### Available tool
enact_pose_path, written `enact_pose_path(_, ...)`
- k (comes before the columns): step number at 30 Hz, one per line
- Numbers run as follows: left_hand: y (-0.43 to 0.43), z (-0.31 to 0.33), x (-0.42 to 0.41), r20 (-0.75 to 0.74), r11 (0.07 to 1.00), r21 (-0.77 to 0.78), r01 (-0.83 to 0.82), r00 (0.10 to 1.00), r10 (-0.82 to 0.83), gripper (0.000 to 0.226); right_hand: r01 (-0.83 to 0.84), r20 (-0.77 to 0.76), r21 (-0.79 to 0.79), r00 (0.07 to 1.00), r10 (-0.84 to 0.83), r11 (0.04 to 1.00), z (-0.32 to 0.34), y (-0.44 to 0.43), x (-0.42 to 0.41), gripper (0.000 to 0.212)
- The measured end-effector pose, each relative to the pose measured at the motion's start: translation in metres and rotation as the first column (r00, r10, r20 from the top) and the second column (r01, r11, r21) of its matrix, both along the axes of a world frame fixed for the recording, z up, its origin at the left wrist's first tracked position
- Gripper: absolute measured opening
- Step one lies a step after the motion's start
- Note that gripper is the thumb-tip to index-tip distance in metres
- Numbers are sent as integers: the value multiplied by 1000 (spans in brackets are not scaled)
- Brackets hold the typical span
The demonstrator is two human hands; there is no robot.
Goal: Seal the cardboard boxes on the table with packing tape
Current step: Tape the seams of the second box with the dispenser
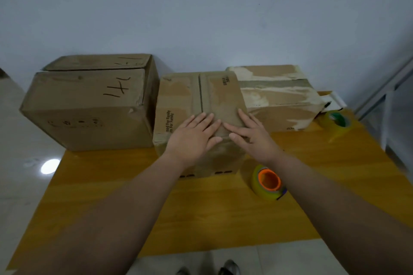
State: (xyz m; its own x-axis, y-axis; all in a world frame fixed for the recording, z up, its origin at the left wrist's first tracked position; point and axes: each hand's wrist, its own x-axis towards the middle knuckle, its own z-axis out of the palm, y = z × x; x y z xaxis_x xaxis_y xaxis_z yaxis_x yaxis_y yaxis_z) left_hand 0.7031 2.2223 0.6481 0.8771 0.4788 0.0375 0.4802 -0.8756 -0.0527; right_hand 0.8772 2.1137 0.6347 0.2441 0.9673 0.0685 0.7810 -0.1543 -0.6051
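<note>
Three cardboard boxes stand along the back of a wooden table [201, 214]. On the near top edge of the middle box [181, 96], whose flaps are closed along a centre seam, both my hands lie flat. My left hand [194, 136] presses with straight fingers just left of the seam's near end. My right hand [250, 131] presses beside it on the right, fingers spread. A roll of clear tape with an orange core [267, 182] lies on the table in front of the box, partly behind my right forearm. A second roll with a green core [336, 121] sits at the far right.
A large box with handwritten marks [89, 102] stands at the left, overhanging the table's left edge. A box with torn, peeled surface [279, 96] stands at the right back. White packaging [333, 100] lies behind the green roll. A wall rises behind the boxes.
</note>
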Motion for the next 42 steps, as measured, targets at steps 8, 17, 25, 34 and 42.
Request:
enact_pose_path(8,2,-8,2,-81,992,124,-10,997,20,80,-142,166,66,978,129,988,-22,-2,11,65)
enact_pose_path(17,-25,5,31,-12,996,55,-63,998,64,91,-129,-75,120,988,138,984,-24,-21,31,53)
enact_pose_path(25,-31,-11,67,-68,994,54,-94,993,98,70,-104,-543,20,834,98,994,-11,-23,21,52)
enact_pose_path(34,-7,-13,5,-64,981,185,-55,996,68,72,172,-389,70,912,-132,983,-21,-16,9,41)
enact_pose_path(42,25,-9,-93,-11,964,94,-248,968,251,67,220,-453,63,876,-168,974,-16,-19,0,38)
